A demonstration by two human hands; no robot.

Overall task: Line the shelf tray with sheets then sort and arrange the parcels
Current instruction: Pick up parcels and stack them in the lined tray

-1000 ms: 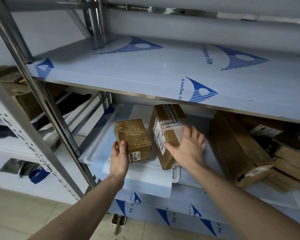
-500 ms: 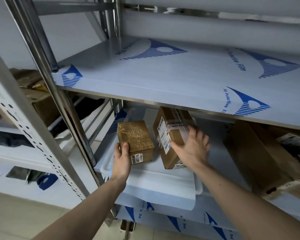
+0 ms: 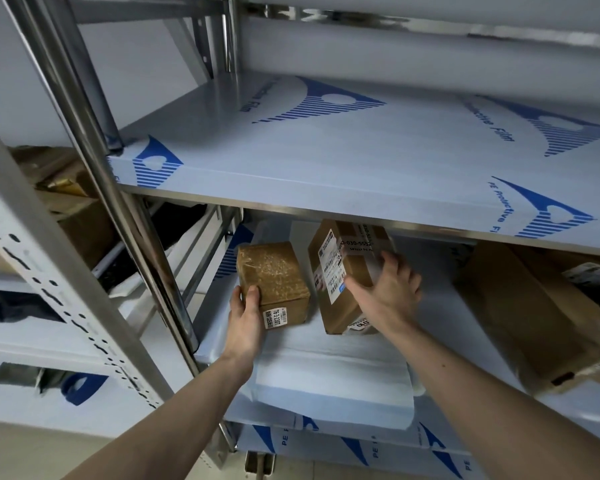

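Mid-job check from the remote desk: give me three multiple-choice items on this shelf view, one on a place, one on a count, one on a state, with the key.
1. Where does the small brown parcel sit?
A. On the top shelf
B. On the blue sheet in the tray, left of the labelled parcel
C. On the floor

2. How many parcels are the hands touching in all?
A. One
B. Two
C. Four

3. What is the left hand doing?
A. Hanging free
B. Pulling the sheet
C. Holding the small parcel's near left corner

Key: 1 B, it rests on the lined tray beside the taller box. 2 B, one parcel per hand. 3 C, its thumb lies on the parcel's top; the right hand grips the labelled parcel.
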